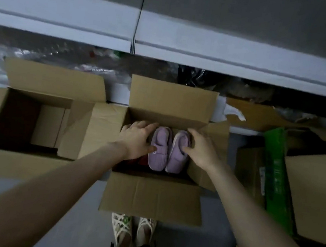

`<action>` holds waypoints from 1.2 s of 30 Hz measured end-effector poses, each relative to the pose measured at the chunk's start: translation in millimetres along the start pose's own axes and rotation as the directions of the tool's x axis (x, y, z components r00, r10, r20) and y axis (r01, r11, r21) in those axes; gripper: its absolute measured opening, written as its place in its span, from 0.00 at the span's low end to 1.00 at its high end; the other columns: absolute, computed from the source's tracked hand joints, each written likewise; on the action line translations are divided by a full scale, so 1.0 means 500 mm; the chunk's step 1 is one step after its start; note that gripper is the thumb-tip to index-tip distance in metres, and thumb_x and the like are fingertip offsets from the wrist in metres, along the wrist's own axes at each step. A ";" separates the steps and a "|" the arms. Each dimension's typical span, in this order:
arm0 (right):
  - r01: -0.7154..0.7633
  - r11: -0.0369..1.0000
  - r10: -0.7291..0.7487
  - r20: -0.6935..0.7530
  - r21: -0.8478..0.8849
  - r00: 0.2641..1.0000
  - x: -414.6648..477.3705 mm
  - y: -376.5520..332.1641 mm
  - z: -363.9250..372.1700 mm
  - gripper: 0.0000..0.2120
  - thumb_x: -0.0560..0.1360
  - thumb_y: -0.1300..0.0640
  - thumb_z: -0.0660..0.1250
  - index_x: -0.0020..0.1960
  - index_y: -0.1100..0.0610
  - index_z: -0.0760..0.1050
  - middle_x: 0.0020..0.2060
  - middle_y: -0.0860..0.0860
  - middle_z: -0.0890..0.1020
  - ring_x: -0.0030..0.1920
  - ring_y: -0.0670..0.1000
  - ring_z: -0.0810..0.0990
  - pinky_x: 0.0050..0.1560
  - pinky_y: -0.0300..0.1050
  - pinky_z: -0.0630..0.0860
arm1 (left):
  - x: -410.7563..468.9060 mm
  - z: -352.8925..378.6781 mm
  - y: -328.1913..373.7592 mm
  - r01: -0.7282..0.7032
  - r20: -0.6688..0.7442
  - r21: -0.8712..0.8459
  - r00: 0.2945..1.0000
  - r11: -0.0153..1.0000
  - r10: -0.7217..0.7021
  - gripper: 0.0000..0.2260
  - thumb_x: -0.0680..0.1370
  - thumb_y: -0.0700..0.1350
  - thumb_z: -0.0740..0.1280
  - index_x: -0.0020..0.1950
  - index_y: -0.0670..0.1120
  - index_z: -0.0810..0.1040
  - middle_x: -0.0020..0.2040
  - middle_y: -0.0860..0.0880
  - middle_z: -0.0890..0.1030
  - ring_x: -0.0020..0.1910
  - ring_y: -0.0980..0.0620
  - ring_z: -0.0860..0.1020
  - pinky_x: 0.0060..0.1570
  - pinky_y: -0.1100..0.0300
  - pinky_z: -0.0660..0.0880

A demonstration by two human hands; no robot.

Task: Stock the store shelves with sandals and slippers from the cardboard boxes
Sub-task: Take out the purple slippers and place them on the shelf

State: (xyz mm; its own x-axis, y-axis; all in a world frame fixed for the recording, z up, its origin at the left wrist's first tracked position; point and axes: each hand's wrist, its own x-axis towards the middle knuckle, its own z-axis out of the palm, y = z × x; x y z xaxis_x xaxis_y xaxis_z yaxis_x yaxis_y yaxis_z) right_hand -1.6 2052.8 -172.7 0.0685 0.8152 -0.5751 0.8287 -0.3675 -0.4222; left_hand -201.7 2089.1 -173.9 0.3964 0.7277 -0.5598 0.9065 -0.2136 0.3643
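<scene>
From the head view, you are looking straight down into an open cardboard box (153, 196), and everything else is placed by it. A pair of purple slippers (161, 147) sits side by side inside this box, toward its right half, toes pointing at the far wall. Your left hand (135, 140) grips the left slipper from its outer side, thumb laid on the top and fingers reaching round toward the toe. Your right hand (202, 150) grips the right slipper the same way from the other side, thumb on top and fingers curled over the toe end, so the pair is squeezed between both hands. Something red (143, 162) shows in the box under your left wrist; what it is cannot be told.

A second cardboard box (19, 164) stands just left of the box, flaps open, its inside dark. Beyond the box's far flap runs the pale front edge of a shelf (228, 49), with crumpled clear plastic (43, 57) underneath it. To the right of the box lies a long green carton (274, 178) among more flattened cardboard. Just below the box's near flap, your feet in pale sandals (132, 232) stand on the grey floor (78, 205).
</scene>
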 end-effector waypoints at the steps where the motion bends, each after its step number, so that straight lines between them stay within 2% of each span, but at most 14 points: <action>1: -0.013 1.000 0.013 0.013 0.011 1.000 0.024 0.027 0.036 0.26 0.73 0.59 0.69 0.69 0.58 0.68 0.64 0.55 0.74 0.66 0.57 0.71 0.64 0.51 0.69 | 0.026 0.043 -0.012 0.012 0.022 -0.023 1.000 1.000 -0.012 0.34 0.74 0.56 0.66 0.76 0.54 0.53 0.74 0.47 0.61 0.73 0.45 0.59 0.69 0.47 0.60; 8: -0.089 0.996 0.087 0.068 0.031 0.994 0.181 0.205 0.256 0.25 0.74 0.62 0.67 0.69 0.62 0.67 0.64 0.59 0.74 0.64 0.59 0.72 0.62 0.48 0.69 | 0.205 0.315 -0.087 0.084 0.114 -0.126 0.991 0.988 -0.070 0.34 0.73 0.54 0.68 0.74 0.53 0.56 0.70 0.46 0.66 0.70 0.44 0.64 0.66 0.46 0.66; 13: -0.089 0.996 0.091 0.080 -0.033 0.993 0.284 0.328 0.397 0.31 0.71 0.55 0.69 0.72 0.56 0.65 0.66 0.57 0.73 0.64 0.60 0.72 0.64 0.57 0.69 | 0.332 0.476 -0.131 0.122 0.138 -0.190 0.986 0.974 -0.096 0.37 0.73 0.52 0.70 0.76 0.52 0.52 0.73 0.46 0.62 0.71 0.45 0.62 0.67 0.48 0.66; 16: -0.093 0.991 0.100 0.062 -0.101 0.993 0.338 0.378 0.448 0.32 0.72 0.50 0.68 0.73 0.53 0.62 0.68 0.55 0.70 0.66 0.60 0.69 0.66 0.59 0.67 | 0.397 0.547 -0.150 0.089 0.131 -0.183 0.989 0.979 -0.065 0.38 0.73 0.52 0.70 0.76 0.50 0.51 0.76 0.47 0.58 0.74 0.45 0.58 0.70 0.49 0.63; 19: -0.113 0.982 0.127 0.086 -0.150 0.988 0.380 0.415 0.485 0.32 0.74 0.50 0.66 0.75 0.53 0.58 0.71 0.55 0.66 0.69 0.60 0.64 0.69 0.55 0.62 | 0.449 0.601 -0.166 0.005 0.113 -0.153 0.994 0.988 0.012 0.39 0.73 0.53 0.69 0.76 0.49 0.52 0.76 0.48 0.56 0.75 0.47 0.54 0.71 0.48 0.60; 22: -0.142 0.965 0.164 0.088 -0.222 0.982 0.411 0.442 0.519 0.29 0.75 0.48 0.65 0.73 0.51 0.61 0.71 0.54 0.67 0.71 0.59 0.59 0.70 0.55 0.55 | 0.486 0.643 -0.171 -0.064 0.118 -0.082 0.990 0.995 0.074 0.37 0.74 0.54 0.68 0.76 0.47 0.52 0.76 0.45 0.56 0.76 0.46 0.52 0.72 0.49 0.58; 25: -0.130 0.952 0.146 0.038 -0.279 0.988 0.423 0.451 0.533 0.20 0.75 0.52 0.64 0.67 0.50 0.67 0.65 0.53 0.72 0.72 0.54 0.57 0.72 0.55 0.46 | 0.504 0.654 -0.167 -0.073 0.089 -0.043 0.993 0.996 0.077 0.32 0.74 0.50 0.68 0.74 0.44 0.59 0.72 0.43 0.63 0.73 0.44 0.58 0.70 0.49 0.62; 27: -0.118 0.952 0.125 0.007 -0.282 0.992 0.418 0.438 0.523 0.17 0.75 0.55 0.64 0.64 0.51 0.70 0.62 0.52 0.75 0.71 0.53 0.59 0.72 0.56 0.45 | 0.499 0.642 -0.164 -0.087 0.084 -0.038 0.992 0.995 0.090 0.30 0.74 0.49 0.68 0.73 0.43 0.61 0.71 0.43 0.65 0.72 0.43 0.60 0.69 0.49 0.62; 32: -0.077 0.972 0.081 0.011 -0.223 0.997 0.361 0.356 0.438 0.16 0.75 0.58 0.63 0.63 0.51 0.71 0.61 0.53 0.76 0.69 0.55 0.65 0.70 0.53 0.51 | 0.428 0.546 -0.150 -0.093 0.089 -0.059 0.991 0.994 0.098 0.27 0.75 0.51 0.67 0.72 0.48 0.64 0.69 0.46 0.68 0.70 0.45 0.63 0.64 0.52 0.65; 36: -0.046 0.985 0.056 0.058 -0.164 0.997 0.282 0.262 0.320 0.17 0.76 0.56 0.62 0.65 0.48 0.70 0.63 0.53 0.75 0.67 0.57 0.67 0.64 0.51 0.57 | 0.327 0.406 -0.124 -0.081 0.089 -0.065 0.992 0.995 0.087 0.27 0.75 0.51 0.67 0.72 0.50 0.64 0.70 0.48 0.68 0.71 0.47 0.63 0.66 0.51 0.66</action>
State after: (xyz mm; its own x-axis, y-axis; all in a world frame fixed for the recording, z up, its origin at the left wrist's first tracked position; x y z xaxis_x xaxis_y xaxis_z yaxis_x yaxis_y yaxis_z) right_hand 27.6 2048.0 -421.2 0.0820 0.7659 -0.6377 0.9047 -0.3257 -0.2748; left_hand -163.7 2089.3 -439.0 0.4852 0.6452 -0.5902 0.8599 -0.2293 0.4561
